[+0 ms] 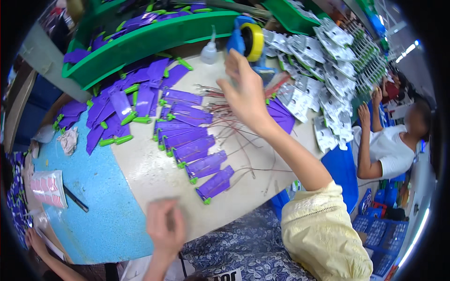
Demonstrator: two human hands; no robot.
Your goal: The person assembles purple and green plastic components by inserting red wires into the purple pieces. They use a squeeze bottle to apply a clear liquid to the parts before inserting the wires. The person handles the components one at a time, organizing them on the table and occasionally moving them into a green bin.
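My right hand [244, 91] reaches over the table, its thumb apart from its fingers and nothing seen in it. The fingertips come close to a blue tape dispenser [236, 40] with a yellow tape roll [253, 42]. Below that hand spread thin red and dark wires [229, 119]. They run from a slanting row of flat purple pieces with green ends [194, 140]. Nearer me, my left hand [166, 225] hovers at the table's front edge. Its fingers are loosely bent and somewhat blurred, with a gap by the thumb; no object shows in it.
A green bin [154, 41] of purple pieces stands at the back, with a loose pile [124, 100] before it. Beside the dispenser is a white needle-tip bottle [209, 52]. Grey-white moulded parts [328, 70] are heaped right. A co-worker [391, 147] sits beyond; another person's hand [35, 239] shows lower left.
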